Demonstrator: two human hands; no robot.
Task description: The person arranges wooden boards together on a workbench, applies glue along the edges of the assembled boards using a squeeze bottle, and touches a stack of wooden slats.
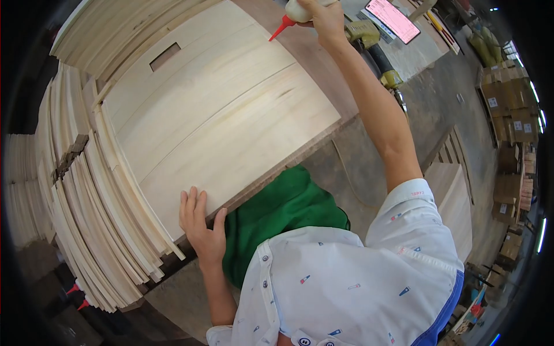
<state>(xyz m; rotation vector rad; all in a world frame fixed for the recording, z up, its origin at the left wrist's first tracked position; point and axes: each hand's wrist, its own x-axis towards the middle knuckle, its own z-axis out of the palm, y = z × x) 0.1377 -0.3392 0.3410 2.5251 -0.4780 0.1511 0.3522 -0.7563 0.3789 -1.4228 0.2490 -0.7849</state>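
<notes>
A pale wooden panel (225, 109) made of joined boards lies in front of me, with a rectangular cutout near its far left corner. My right hand (328, 22) is closed around a white squeeze glue bottle (300, 10), tilted so that its red nozzle points down at the panel's far right edge. The nozzle tip is at or just above that edge; I cannot tell if it touches. My left hand (202, 228) lies on the panel's near left corner, its fingers stretched over the wood and the thumb by the near edge.
Stacked wooden strips (98, 213) line the left side, with more boards (127, 34) behind. A nail gun (375, 52) and a lit phone (393, 20) lie at the upper right. Cardboard boxes (511, 104) stand far right. Green cloth (283, 207) covers my lap.
</notes>
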